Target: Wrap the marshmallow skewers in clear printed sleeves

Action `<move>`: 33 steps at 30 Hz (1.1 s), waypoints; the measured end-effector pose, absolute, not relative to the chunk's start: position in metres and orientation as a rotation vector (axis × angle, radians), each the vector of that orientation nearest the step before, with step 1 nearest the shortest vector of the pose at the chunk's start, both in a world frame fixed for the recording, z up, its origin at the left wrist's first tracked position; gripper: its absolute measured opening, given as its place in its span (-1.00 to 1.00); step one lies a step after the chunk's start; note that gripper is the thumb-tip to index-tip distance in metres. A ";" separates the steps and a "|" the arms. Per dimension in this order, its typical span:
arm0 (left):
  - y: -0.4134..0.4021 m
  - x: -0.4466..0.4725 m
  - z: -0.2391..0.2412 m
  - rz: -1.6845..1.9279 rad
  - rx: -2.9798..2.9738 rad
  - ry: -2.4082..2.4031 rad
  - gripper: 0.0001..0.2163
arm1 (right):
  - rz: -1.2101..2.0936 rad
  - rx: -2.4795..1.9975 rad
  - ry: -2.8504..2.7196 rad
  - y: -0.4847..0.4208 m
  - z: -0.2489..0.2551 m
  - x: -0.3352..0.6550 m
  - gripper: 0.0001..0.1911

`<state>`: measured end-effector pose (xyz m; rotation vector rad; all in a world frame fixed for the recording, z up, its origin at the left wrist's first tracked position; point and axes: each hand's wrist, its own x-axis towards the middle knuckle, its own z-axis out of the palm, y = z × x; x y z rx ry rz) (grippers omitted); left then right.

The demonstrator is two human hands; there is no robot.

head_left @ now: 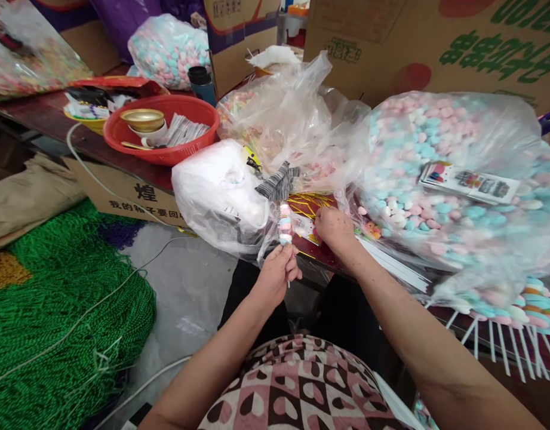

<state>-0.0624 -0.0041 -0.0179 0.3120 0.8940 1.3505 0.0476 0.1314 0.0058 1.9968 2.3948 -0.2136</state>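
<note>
Left hand (pixel 277 272) fingers clamp the candy skewer (pixel 285 224) upright, clear of clutter; right hand (pixel 334 230) fingers, closure unclear, touch a wrapper (pixel 307 229).

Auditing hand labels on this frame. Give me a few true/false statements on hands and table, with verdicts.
1. The left hand holds a candy skewer upright. True.
2. The right hand grips the red basket. False: it is at the gold ties, well apart from the basket.
3. A gold bowl sits in the red basket. True.
4. The green beads lie on the table. False: they are piled below it, at the left.
5. The big clear bag at the right holds pastel candies. True.
</note>
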 end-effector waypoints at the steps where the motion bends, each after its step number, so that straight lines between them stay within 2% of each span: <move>1: -0.004 -0.063 -0.018 1.351 0.311 0.892 -0.61 | -0.217 2.009 2.394 0.133 0.004 0.047 -0.66; 6: -0.004 -0.063 -0.016 1.346 0.325 0.885 -0.61 | -0.318 2.044 2.462 0.146 0.001 0.052 -0.72; 13: -0.004 -0.062 -0.014 1.351 0.349 0.882 -0.63 | -0.677 2.213 2.620 0.147 0.007 0.074 -0.85; 20: 0.002 -0.058 -0.009 1.338 0.377 0.895 -0.63 | -1.512 2.294 2.542 0.138 -0.004 0.083 -0.96; 23: 0.003 -0.058 -0.006 1.341 0.408 0.932 -0.63 | -2.296 2.186 2.375 0.121 0.004 0.088 -0.80; 25: 0.004 -0.057 -0.005 1.318 0.444 0.952 -0.63 | -2.595 2.026 2.336 0.102 0.012 0.091 -0.71; 26: 0.005 -0.056 -0.004 1.298 0.464 0.956 -0.63 | -2.598 1.951 2.385 0.091 0.016 0.091 -0.71; 28: 0.005 -0.052 -0.003 1.256 0.504 0.956 -0.64 | -2.401 1.873 2.548 0.069 0.022 0.091 -0.77; 30: 0.006 -0.048 -0.003 1.221 0.541 0.962 -0.66 | -2.017 1.844 2.802 0.054 0.023 0.091 -0.83; 33: 0.005 -0.043 -0.003 1.185 0.592 0.988 -0.71 | -1.336 1.799 3.126 0.044 0.019 0.091 -0.79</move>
